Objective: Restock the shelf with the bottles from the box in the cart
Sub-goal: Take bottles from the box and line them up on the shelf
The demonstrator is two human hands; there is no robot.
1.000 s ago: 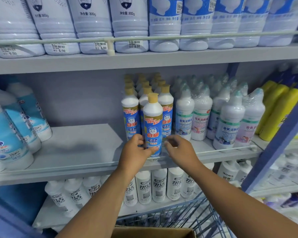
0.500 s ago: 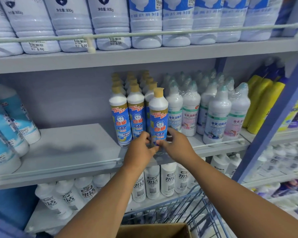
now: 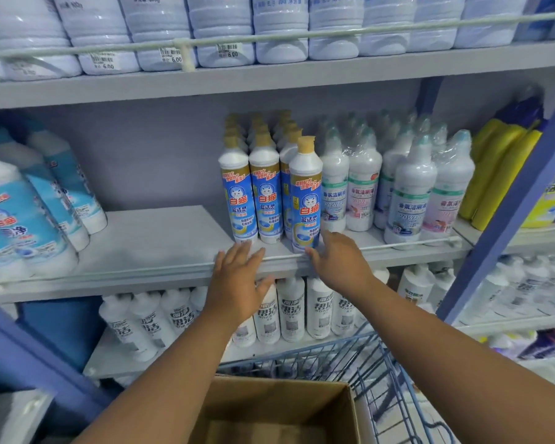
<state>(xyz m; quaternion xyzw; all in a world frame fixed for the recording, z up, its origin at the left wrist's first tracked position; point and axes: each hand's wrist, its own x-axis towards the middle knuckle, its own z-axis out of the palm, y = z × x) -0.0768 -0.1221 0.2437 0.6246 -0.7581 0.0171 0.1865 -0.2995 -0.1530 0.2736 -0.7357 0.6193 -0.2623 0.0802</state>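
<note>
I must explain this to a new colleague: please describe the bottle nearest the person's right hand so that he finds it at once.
Look at the middle shelf, at the group of white bottles with blue labels and tan caps. The front bottle is the rightmost of them, beside the film-wrapped white bottles. It alone stands forward at the shelf rail, by the right hand.

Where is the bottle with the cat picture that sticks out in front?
The front cat bottle stands at the middle shelf's edge, right of its matching row, touching the right hand.

Grey shelving (image 3: 302, 78), blue uprights (image 3: 507, 225)
</note>
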